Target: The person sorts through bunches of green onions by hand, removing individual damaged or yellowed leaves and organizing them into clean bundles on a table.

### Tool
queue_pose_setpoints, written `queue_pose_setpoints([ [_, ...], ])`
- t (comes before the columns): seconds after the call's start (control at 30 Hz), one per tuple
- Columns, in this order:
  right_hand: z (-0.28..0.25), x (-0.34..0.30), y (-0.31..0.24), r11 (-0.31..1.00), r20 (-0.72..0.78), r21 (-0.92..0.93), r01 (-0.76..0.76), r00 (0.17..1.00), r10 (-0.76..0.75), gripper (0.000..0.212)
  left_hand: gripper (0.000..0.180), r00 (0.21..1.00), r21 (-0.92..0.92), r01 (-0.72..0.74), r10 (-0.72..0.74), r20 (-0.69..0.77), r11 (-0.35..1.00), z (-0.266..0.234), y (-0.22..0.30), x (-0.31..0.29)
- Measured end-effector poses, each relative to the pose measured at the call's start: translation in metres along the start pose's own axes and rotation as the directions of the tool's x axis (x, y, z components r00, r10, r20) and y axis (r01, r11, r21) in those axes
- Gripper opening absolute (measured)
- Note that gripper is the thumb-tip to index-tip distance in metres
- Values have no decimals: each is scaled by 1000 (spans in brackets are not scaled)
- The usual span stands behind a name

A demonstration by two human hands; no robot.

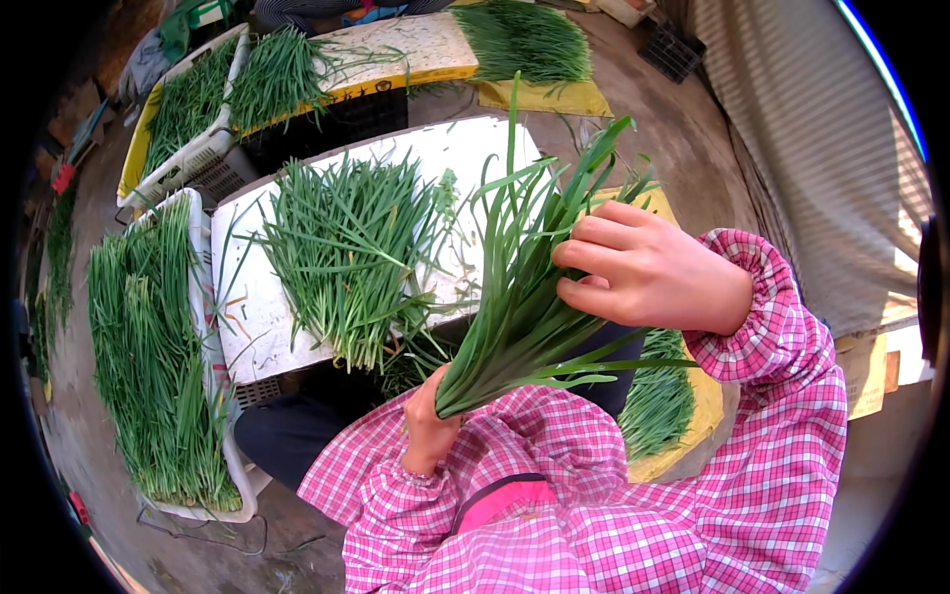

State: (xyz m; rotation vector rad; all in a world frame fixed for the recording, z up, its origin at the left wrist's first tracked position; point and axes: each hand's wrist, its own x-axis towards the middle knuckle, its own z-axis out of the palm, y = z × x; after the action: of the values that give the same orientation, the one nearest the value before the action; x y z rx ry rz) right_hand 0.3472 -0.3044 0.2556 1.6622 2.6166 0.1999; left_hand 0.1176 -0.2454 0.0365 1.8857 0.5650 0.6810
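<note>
My left hand [430,421] is closed around the lower end of a bunch of garlic chives [510,317], held above my lap. From there the long green leaves fan up and to the right. My right hand [638,272] is at the upper part of the bunch, fingers curled against the leaves and partly hiding them. A few blades stick out sideways below this hand. In front of me a loose pile of garlic chives [346,247] lies on a white board [262,342], with scraps scattered beside it.
At the left stands a white crate [203,267] heaped with chives. Another crate [237,59] is behind it. A second board [426,45] with chives lies at the back. More chives [658,396] rest on yellow sheeting [708,416] at my right, near a hanging curtain [811,148].
</note>
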Motion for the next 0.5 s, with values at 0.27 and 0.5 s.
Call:
queue_pose_setpoints([
  [0.27, 8, -1, -3, 1000, -2, -17, 8, 1000, -8, 15, 40, 1000, 9, -15, 15, -10, 1000, 0, -4, 0],
  [0.5, 7, -3, -25, 991, -22, -132, -26, 999, 23, 14, 40, 989, 160, -108, 122, -82, 981, 2, -10, 2],
])
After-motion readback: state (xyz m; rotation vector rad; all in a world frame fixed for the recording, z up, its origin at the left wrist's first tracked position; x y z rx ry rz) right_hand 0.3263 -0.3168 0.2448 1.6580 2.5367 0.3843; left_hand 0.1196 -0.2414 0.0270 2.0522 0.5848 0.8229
